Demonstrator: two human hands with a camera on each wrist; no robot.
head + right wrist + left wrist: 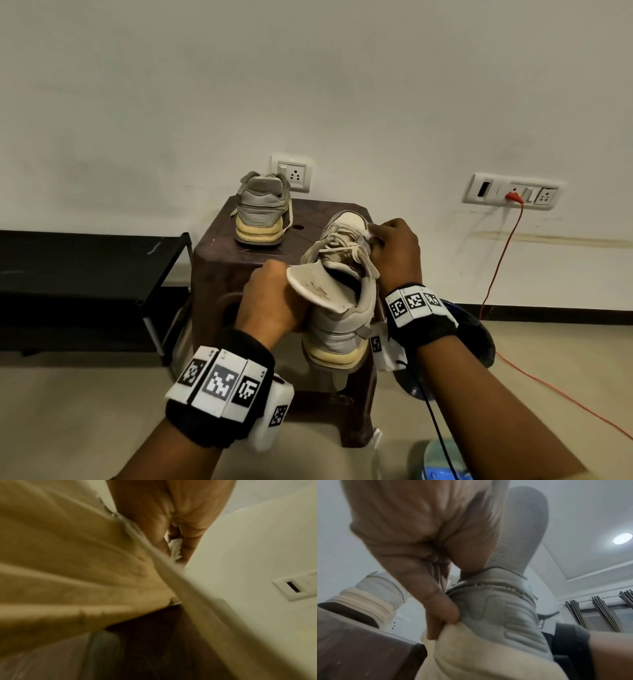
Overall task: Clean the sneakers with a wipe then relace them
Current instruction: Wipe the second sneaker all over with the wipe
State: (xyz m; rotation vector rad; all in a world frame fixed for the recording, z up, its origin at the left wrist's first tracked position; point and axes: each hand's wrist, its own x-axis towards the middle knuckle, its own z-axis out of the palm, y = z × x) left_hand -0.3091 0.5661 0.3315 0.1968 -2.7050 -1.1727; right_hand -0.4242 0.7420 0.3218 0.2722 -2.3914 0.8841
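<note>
Beyond your left hand (270,301) gripping near sneaker (339,308): second sneaker (262,212) on brown stool (219,260). Your right hand (397,253) pinches white wipe (175,549), mostly hidden, against laces (337,248).

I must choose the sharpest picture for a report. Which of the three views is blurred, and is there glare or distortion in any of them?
Head view: sharpest, the held sneaker and both hands clear, though the wall sockets tilt from wide-angle distortion. Left wrist view: soft and close, the left hand blurred, a ceiling lamp glaring. Right wrist view: the most blurred and yellowish; only the wipe in the right hand reads.
</note>
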